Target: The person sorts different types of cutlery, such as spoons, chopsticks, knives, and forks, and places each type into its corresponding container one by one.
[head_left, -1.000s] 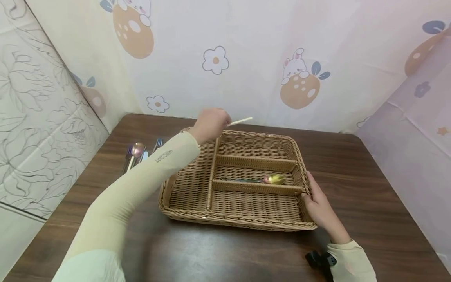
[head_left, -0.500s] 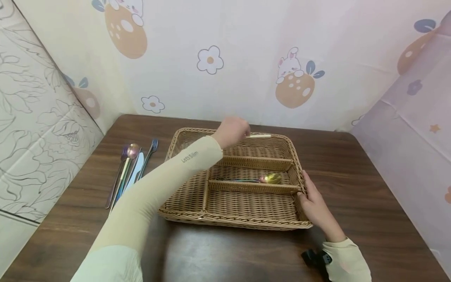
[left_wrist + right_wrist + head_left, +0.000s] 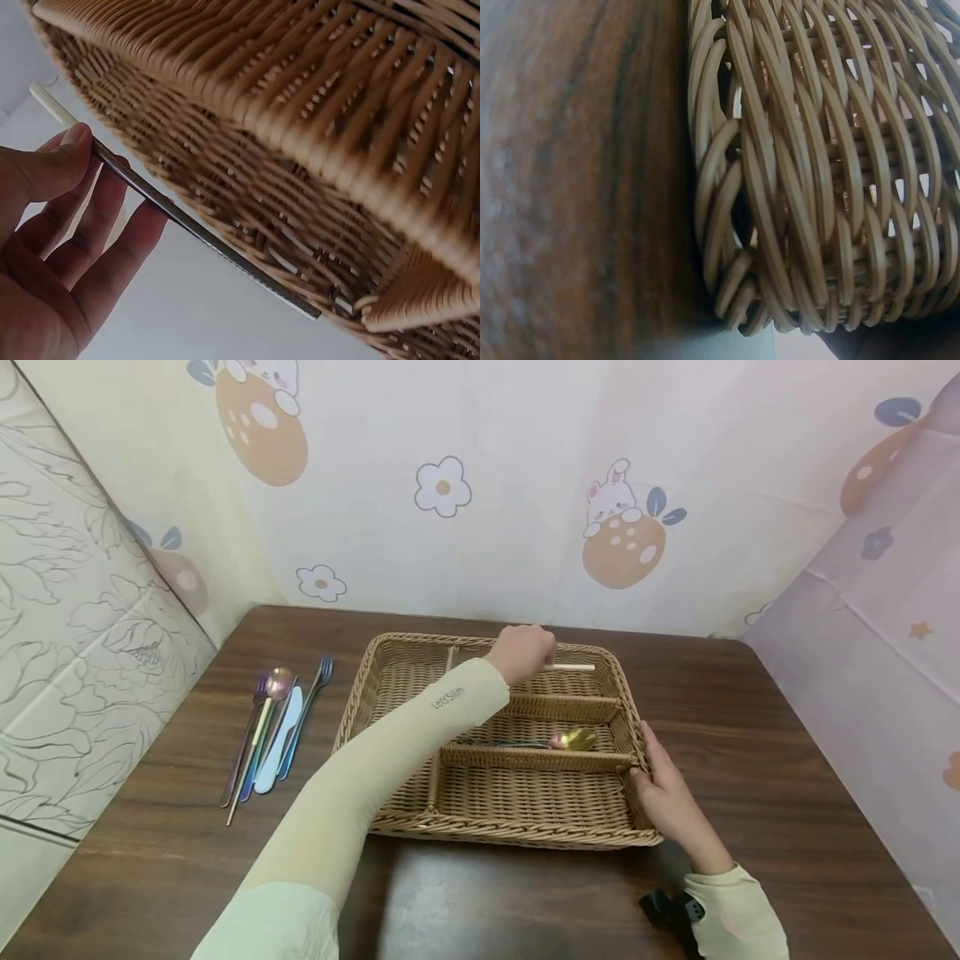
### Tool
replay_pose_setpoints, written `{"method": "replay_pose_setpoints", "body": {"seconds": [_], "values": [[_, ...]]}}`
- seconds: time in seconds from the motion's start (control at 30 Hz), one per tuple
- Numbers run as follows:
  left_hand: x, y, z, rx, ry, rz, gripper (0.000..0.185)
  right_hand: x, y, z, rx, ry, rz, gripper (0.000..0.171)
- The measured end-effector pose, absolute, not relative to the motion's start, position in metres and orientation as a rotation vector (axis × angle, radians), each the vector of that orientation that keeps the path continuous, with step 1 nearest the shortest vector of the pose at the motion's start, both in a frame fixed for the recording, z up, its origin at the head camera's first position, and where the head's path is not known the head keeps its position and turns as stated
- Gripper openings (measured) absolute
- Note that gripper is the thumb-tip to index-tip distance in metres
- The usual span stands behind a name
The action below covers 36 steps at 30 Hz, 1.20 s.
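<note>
A chopstick (image 3: 202, 232) with a cream end and a dark metallic, textured tip is pinched between the thumb and fingers of my left hand (image 3: 523, 653). That hand is over the back compartment of a divided wicker basket (image 3: 525, 837), close to its rear rim. From the head view only the cream end shows; the rest is behind the hand. My right hand (image 3: 670, 793) grips the basket's right rim, thumb on the inner side and fingers outside. An iridescent spoon (image 3: 573, 740) lies in the middle right compartment.
Left of the basket on the dark wooden table (image 3: 757, 760) lie several pieces of cutlery, among them a fork (image 3: 324, 672), a table knife (image 3: 279, 747), a pink-gold spoon (image 3: 279, 683) and a cream-ended chopstick (image 3: 258, 731). Patterned cloth (image 3: 517, 552) hangs behind the table.
My left hand has moved right and down with the chopstick, from above the divider to the back compartment. The right hand keeps its grip on the basket.
</note>
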<state>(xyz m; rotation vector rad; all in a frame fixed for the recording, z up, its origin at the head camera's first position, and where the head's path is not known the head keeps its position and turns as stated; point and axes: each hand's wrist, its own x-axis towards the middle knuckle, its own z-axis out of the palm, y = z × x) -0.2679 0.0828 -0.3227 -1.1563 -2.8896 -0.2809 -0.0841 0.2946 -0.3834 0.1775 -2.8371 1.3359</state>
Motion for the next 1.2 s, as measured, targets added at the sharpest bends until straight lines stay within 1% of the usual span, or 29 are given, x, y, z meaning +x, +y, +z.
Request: {"method": "replay_pose_setpoints", "body": {"seconds": [0.07, 0.17, 0.2, 0.27, 0.6, 0.87, 1.2], "values": [[-0.268, 0.086, -0.326, -1.162, -2.899, -0.258, 0.021, -0.085, 0.295, -0.384, 0.175, -2.838, 1.330, 0.069], [-0.269, 0.090, -0.330, -1.176, -2.910, -0.225, 0.036, -0.085, 0.294, -0.383, 0.171, -2.840, 1.323, 0.069], [-0.269, 0.090, -0.332, -1.182, -2.912, -0.210, 0.038, -0.085, 0.294, -0.382, 0.169, -2.841, 1.326, 0.070], [-0.271, 0.091, -0.335, -1.189, -2.918, -0.171, 0.035, -0.084, 0.293, -0.381, 0.168, -2.842, 1.332, 0.070], [-0.270, 0.093, -0.341, -1.167, -2.986, -0.155, 0.036, -0.084, 0.293, -0.382, 0.155, -2.846, 1.338, 0.070], [-0.270, 0.095, -0.348, -1.190, -3.017, -0.120, 0.041, -0.083, 0.293, -0.382, 0.149, -2.842, 1.338, 0.070], [-0.278, 0.093, -0.361, -1.159, -3.077, -0.164, 0.041, -0.083, 0.294, -0.383, 0.145, -2.846, 1.347, 0.070]]}}
